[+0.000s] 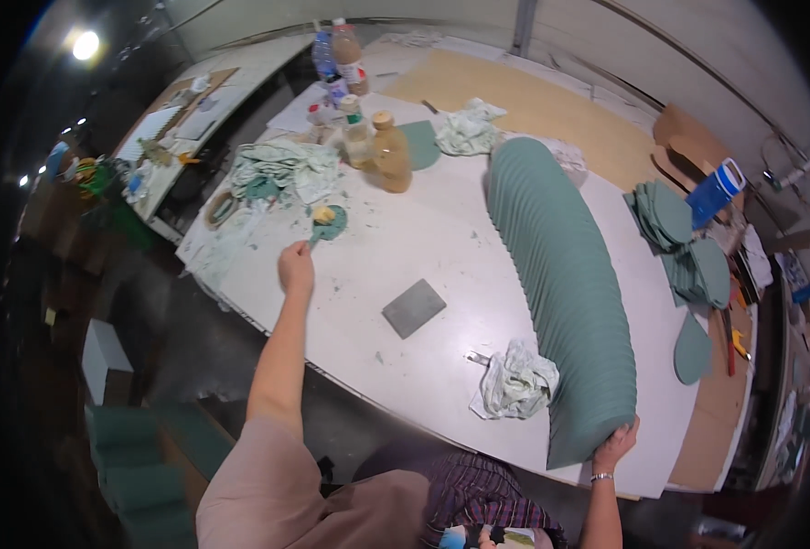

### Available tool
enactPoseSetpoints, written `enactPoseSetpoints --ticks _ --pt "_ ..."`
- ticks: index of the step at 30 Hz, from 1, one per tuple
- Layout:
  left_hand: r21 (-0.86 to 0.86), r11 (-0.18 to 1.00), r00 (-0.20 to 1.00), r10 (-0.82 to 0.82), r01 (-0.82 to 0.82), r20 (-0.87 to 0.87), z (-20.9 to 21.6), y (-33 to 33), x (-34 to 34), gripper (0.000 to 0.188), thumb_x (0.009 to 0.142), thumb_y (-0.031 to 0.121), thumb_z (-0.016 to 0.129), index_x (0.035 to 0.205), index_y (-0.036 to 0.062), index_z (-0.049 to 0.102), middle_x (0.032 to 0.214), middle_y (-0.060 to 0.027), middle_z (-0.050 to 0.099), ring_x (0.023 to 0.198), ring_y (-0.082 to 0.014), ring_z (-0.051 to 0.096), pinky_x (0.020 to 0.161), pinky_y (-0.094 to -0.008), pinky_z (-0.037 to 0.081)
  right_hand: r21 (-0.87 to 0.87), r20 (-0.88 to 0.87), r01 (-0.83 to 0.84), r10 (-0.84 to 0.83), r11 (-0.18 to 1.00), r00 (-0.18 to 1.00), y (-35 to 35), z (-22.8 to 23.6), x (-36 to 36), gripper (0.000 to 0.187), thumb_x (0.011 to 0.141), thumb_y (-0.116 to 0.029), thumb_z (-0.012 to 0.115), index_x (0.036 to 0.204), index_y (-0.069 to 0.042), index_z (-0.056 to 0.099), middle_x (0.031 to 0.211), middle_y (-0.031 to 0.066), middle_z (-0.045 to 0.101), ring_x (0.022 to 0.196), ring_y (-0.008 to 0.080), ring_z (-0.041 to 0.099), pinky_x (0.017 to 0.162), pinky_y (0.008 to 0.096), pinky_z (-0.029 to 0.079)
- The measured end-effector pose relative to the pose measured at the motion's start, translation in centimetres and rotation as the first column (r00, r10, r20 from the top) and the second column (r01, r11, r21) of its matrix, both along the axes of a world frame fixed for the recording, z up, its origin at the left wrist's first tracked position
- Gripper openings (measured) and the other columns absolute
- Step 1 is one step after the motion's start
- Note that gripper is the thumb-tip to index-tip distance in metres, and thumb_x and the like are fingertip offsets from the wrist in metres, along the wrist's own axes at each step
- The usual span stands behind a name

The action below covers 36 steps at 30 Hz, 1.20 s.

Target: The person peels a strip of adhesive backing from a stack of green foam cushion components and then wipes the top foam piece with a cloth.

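1. the left hand [297, 267] was curled closed around a green paddle-shaped tool [335, 230] on the white tabletop [460, 220].
2. the right hand [615, 443], half-curled, gripped the near end of the overlapping green rounded sheets [565, 265] there.

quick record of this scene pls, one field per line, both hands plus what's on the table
left grip: closed on the thin handle of a green tool
right grip: at the near end of the fanned row of green pieces
surface: white table
between hands: grey rectangular block, crumpled cloth
beyond left grip: plastic bottles, green-stained cloths
right side: loose green piece, blue container
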<state>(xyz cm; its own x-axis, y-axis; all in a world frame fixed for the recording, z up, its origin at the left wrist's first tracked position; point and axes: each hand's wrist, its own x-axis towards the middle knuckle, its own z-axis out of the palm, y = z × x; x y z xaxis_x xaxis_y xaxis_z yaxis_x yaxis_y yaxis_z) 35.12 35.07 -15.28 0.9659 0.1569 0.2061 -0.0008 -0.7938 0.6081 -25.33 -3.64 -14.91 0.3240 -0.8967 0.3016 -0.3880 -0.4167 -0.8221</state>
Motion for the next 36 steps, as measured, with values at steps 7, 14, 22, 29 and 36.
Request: enactPoseSetpoints --ticks 7,14,22,29,36 --pt "-0.327 0.682 0.735 -0.675 0.654 0.063 6.0 -10.7 -9.7 0.037 0.085 0.011 0.072 0.122 0.0073 0.068 0.119 -0.0138 0.066 0.114 -0.0313 0.060 0.098 -0.0435 0.048 -0.001 -0.045 0.021 -0.021 1.000 0.999 0.0 0.4 -0.7 0.070 0.098 -0.062 0.044 0.117 0.003 0.060 0.090 0.0157 0.070 0.081 0.0255 0.066 0.074 0.0390 0.051" --pt "0.089 -0.140 -0.153 -0.975 0.986 0.161 3.8 -20.1 -30.6 0.055 0.072 0.011 0.076 0.126 0.0121 0.064 0.127 -0.0137 0.064 0.114 -0.0398 0.058 0.100 -0.0492 0.047 0.160 -0.092 0.021 -0.006 0.987 0.996 0.1 1.7 1.0 0.060 0.093 -0.051 0.057 0.121 0.002 0.063 0.099 0.0210 0.071 0.092 0.0341 0.068 0.085 0.0404 0.052" --pt "-0.120 -0.322 -0.287 -0.927 0.939 0.243 14.9 -29.4 -32.8 0.043 0.068 0.002 0.072 0.109 0.0131 0.072 0.114 -0.0094 0.065 0.107 -0.0325 0.057 0.090 -0.0493 0.046 0.134 -0.099 0.060 -0.047 0.989 0.994 -1.4 2.9 -2.3 0.059 0.089 -0.035 0.068 0.137 -0.003 0.058 0.135 0.0204 0.062 0.123 0.0359 0.060 0.106 0.0420 0.047" --pt "0.254 -0.398 -0.429 -0.900 0.882 0.082 12.1 -39.4 -37.2 0.027 0.065 0.006 0.070 0.091 0.0134 0.076 0.098 -0.0035 0.065 0.101 -0.0295 0.056 0.086 -0.0444 0.042 0.145 -0.169 0.177 -0.152 0.974 0.974 1.4 4.4 2.4 0.060 0.088 -0.054 0.064 0.130 -0.011 0.064 0.114 0.0184 0.072 0.102 0.0397 0.069 0.089 0.0463 0.056" --pt "0.371 -0.467 -0.502 -0.865 0.803 -0.001 14.7 -39.3 -37.5 0.024 0.064 0.007 0.067 0.086 0.0120 0.075 0.093 -0.0070 0.064 0.095 -0.0326 0.057 0.086 -0.0469 0.043 -0.017 -0.048 0.199 -0.200 0.980 0.979 0.4 2.3 1.6 0.056 0.089 -0.048 0.069 0.123 -0.004 0.066 0.106 0.0217 0.072 0.093 0.0392 0.070 0.082 0.0438 0.058"
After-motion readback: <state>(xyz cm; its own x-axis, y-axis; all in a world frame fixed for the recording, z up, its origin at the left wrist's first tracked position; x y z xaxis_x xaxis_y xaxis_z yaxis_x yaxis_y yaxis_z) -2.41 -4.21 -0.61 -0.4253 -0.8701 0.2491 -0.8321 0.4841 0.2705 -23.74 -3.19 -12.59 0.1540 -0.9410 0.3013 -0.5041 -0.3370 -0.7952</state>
